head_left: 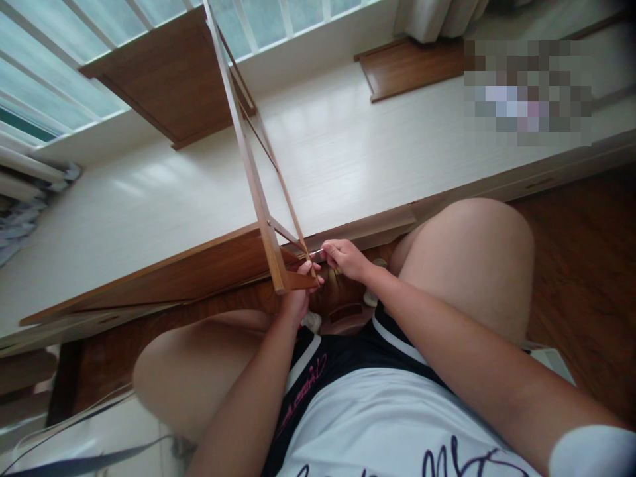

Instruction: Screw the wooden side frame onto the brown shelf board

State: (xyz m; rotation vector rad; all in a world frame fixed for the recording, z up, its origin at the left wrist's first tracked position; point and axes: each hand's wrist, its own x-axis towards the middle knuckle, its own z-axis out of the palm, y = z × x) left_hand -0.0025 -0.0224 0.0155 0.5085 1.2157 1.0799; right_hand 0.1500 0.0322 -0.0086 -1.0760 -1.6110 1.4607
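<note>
A slim wooden frame (251, 165) with crossing bars slants from the top of the view down to my hands. My left hand (299, 295) is closed around its lower end, fingers wrapped over the short end bar. Just right of it, my right hand (345, 258) pinches a thin shiny metal rod (316, 252), which points left at the frame's narrow bar. The rod's far tip is too small to make out, and its grip end is hidden in my fingers. Close to the frame's left side is a long brown wooden panel (163, 278).
A pale ledge (318, 165) runs across in front of me. A wooden board (163, 79) leans against the window bars, and another wooden board (417, 66) lies farther right. Pixelated items sit at upper right. My bare knees flank my hands above a brown wood floor (586, 265).
</note>
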